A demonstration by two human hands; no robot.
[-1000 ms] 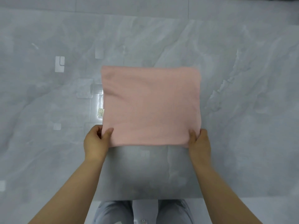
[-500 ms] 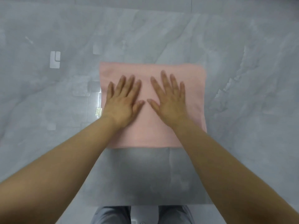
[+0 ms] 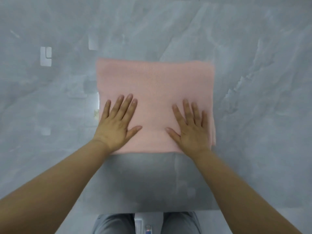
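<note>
Fingers (image 3: 125,105) of both hands are held straight and slightly spread, pressed flat on cloth with nothing gripped. The grey marbled counter (image 3: 253,81) is seen filling most of the view, and its near edge is crossed by both forearms. A folded pink towel (image 3: 155,81) is laid flat near the middle of the counter, roughly square, with its layered edges shown along the right side. Grey trousers (image 3: 114,223) are seen at the bottom of the view, below the counter's near edge. The left hand (image 3: 116,127) is placed palm down on the towel's near left part, with its heel at the near edge and its little finger close to the left edge. The right hand (image 3: 192,132) is placed palm down on the near right part, just inside the right edge. The thumbs are pointed toward each other, well apart. A small pale label (image 3: 96,114) is seen sticking out at the towel's left edge, just beside the left hand.
</note>
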